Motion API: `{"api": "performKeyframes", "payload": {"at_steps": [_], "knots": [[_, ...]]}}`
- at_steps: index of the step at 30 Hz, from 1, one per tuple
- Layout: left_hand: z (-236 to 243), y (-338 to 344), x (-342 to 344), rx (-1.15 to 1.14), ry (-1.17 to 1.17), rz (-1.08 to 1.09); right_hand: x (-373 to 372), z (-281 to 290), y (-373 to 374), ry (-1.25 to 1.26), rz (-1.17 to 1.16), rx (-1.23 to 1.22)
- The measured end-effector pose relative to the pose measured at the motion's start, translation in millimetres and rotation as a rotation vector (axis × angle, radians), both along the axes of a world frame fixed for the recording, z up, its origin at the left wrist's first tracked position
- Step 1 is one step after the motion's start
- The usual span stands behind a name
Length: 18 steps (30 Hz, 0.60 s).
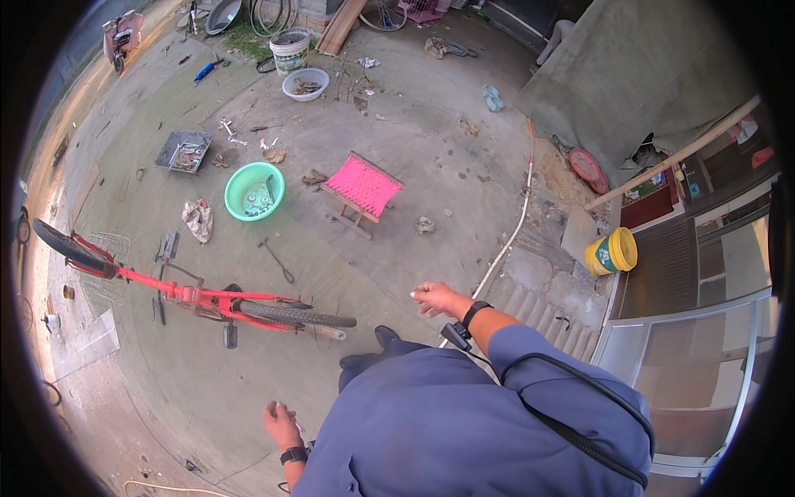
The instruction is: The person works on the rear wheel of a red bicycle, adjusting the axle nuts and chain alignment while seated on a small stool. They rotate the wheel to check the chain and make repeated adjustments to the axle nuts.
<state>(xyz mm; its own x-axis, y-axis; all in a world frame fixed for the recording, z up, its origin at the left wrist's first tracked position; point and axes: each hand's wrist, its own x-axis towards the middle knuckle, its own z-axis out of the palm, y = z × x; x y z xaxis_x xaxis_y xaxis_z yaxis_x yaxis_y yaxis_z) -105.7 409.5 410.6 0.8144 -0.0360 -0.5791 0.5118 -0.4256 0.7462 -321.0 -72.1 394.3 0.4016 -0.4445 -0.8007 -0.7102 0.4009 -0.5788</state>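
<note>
My right hand (436, 299) hangs in the air in front of my body. Its fingers are loosely bent and apart, with nothing visible in them. Lower on the left, my left hand (283, 424) is also loosely bent and holds nothing I can see. Both wrists wear black bands. A red bicycle (178, 291) is on the ground ahead and to the left. Its rear wheel (294, 314) is the part nearest my hands, and neither hand touches it. Just past the bicycle lie a wrench-like tool (277, 262) and a pump-like tool (168, 248).
Ahead are a green basin (253, 191), a pink woven folding stool (363, 185) and a grey tray of tools (184, 152). Farther off stand a white basin (305, 84) and a bucket (291, 51). On the right, a pale pipe (510, 240) runs near a yellow bucket (612, 252).
</note>
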Motion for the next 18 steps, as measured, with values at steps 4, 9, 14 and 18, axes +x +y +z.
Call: {"api": "performKeyframes", "payload": {"at_steps": [4,9,14,18], "knots": [[8.9,3.2,-19.4,0.032,-0.011,0.022,-17.5,-9.4,-1.2,-0.044,-0.012,0.059],[25.6,6.4,-56.9,0.080,0.010,0.087,-21.7,-5.7,-14.8,-0.073,0.005,0.040],[30.9,-2.2,-88.7,0.142,-0.014,0.089,-23.7,-5.6,-29.6,-0.118,0.030,0.038],[28.8,-7.2,-97.0,0.125,-0.002,0.100,-37.3,-2.9,-31.8,-0.116,0.006,0.039]]}}
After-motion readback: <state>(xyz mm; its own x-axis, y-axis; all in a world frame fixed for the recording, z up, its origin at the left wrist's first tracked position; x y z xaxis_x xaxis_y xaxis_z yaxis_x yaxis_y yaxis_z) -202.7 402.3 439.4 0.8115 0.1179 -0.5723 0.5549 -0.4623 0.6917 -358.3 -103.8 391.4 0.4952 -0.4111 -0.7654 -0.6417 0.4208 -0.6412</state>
